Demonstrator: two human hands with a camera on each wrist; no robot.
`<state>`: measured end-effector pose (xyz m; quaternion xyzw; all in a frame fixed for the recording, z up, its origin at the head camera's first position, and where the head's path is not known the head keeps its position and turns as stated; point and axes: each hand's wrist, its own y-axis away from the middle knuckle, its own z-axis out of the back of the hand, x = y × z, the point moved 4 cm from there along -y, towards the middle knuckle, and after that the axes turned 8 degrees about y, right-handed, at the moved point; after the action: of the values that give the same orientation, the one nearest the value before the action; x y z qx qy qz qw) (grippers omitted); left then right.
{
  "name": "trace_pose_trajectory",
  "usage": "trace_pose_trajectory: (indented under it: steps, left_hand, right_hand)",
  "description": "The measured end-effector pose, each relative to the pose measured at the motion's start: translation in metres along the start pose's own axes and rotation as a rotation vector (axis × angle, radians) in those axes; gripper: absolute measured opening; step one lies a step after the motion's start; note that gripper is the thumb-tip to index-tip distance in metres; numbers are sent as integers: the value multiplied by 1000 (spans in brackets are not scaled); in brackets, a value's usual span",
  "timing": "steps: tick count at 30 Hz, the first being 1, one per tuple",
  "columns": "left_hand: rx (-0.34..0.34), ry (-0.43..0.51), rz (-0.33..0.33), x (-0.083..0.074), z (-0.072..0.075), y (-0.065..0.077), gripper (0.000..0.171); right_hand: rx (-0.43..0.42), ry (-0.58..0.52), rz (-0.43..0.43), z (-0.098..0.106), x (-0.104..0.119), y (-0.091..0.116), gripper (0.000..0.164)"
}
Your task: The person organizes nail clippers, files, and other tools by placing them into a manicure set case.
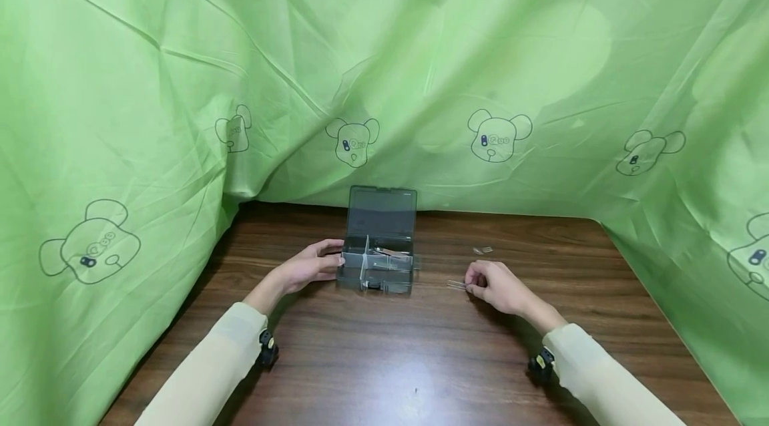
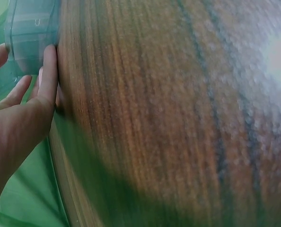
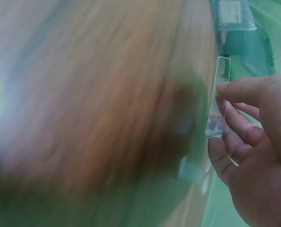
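Note:
A smoky clear plastic box (image 1: 374, 276) stands on the table with its lid (image 1: 382, 212) raised; dividers split its inside into compartments. My left hand (image 1: 305, 268) rests against the left side of this box, its fingers (image 2: 49, 71) spread and mostly straight. To the right of the box, my right hand (image 1: 495, 286) pinches a narrow clear strip (image 3: 218, 97) between thumb and fingers. Faint printing shows near the strip's far end. Inside a back compartment lies a slim shiny item (image 1: 390, 253), too small to identify.
Beyond the right hand, small clear pieces (image 1: 483, 250) lie on the brown wood-grain table (image 1: 360, 359). A green curtain (image 1: 420, 79) with bear drawings hangs behind the table and along both sides. The box stands near the table's back edge.

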<state>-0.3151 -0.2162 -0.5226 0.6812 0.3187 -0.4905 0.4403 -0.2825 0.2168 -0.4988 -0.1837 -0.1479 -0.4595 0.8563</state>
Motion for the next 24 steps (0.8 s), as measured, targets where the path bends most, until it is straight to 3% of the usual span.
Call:
trace_pose_trajectory:
  steps: [9, 24]
  left_hand:
    - [-5, -9, 0, 0, 0, -1, 68]
    - [12, -10, -15, -3, -3, 3, 69]
  right_hand:
    - [-59, -72, 62, 0, 29, -31, 16]
    - [-55, -147, 116, -15, 89, -82, 15]
